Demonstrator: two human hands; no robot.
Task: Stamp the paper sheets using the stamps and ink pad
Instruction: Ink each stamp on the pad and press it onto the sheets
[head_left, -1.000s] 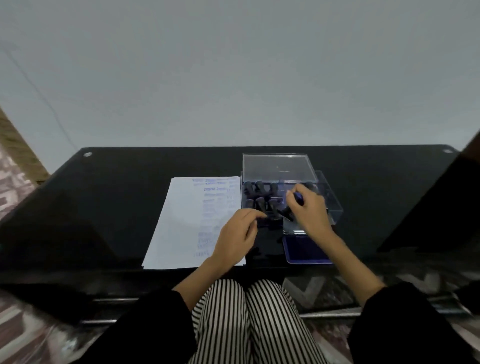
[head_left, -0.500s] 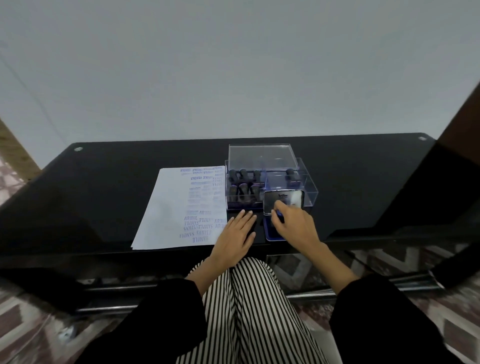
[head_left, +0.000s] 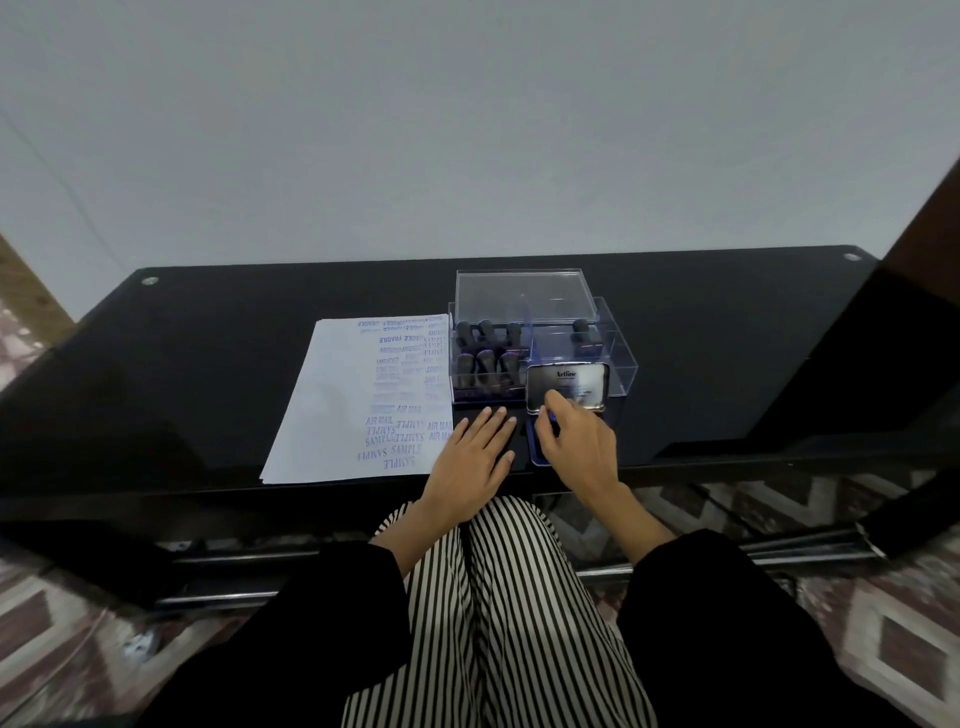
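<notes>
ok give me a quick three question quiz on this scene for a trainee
1. On which side of the box does the paper lie?
2. True or false: the ink pad has its lid shut.
3. Where is the right hand? A) over the ink pad B) in the box C) on the paper

Key: 1 left. 2 false, the lid stands open. 3 A, gripping a stamp.
</notes>
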